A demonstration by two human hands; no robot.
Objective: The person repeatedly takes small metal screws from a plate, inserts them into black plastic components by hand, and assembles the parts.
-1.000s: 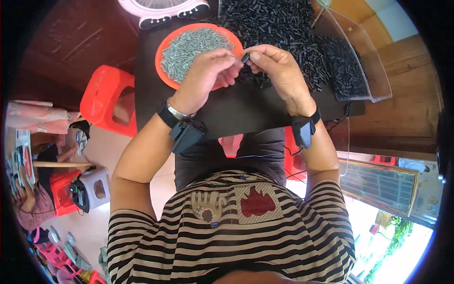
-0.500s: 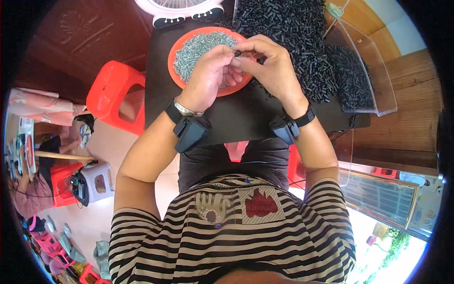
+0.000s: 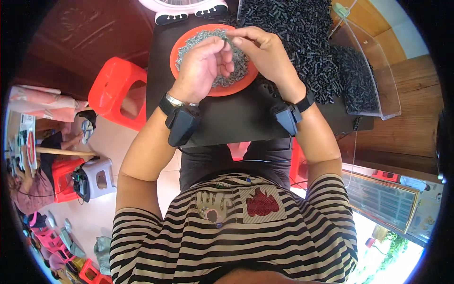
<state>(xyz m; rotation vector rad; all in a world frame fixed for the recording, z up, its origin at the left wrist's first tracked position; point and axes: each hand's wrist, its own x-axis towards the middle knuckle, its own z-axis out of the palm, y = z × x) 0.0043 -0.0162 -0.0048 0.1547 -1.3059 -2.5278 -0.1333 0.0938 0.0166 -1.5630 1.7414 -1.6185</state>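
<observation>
My left hand (image 3: 196,66) is raised over the near-left part of a round orange-red tray (image 3: 217,93) heaped with small silvery metal pieces (image 3: 239,64). Its thumb and forefinger pinch a small dark piece (image 3: 226,40), mostly covered by the fingertips; the other fingers curl loosely. My right hand (image 3: 269,54) hovers over the tray's right side, thumb and forefinger apart, their tips close to the dark piece. Nothing shows between them. To the right of the tray spreads a big pile of short black plastic parts (image 3: 293,38).
A clear plastic bin (image 3: 390,102) holding more black parts stands at the right of the dark table (image 3: 231,118). At the table's far edge is a pink fan base (image 3: 189,10). A red stool (image 3: 111,92) is on the left. Another person sits farther left.
Both hands have shifted slightly farther away, and the left has moved a little left. My right thumb and forefinger have parted from their pinch at the left fingertips.
</observation>
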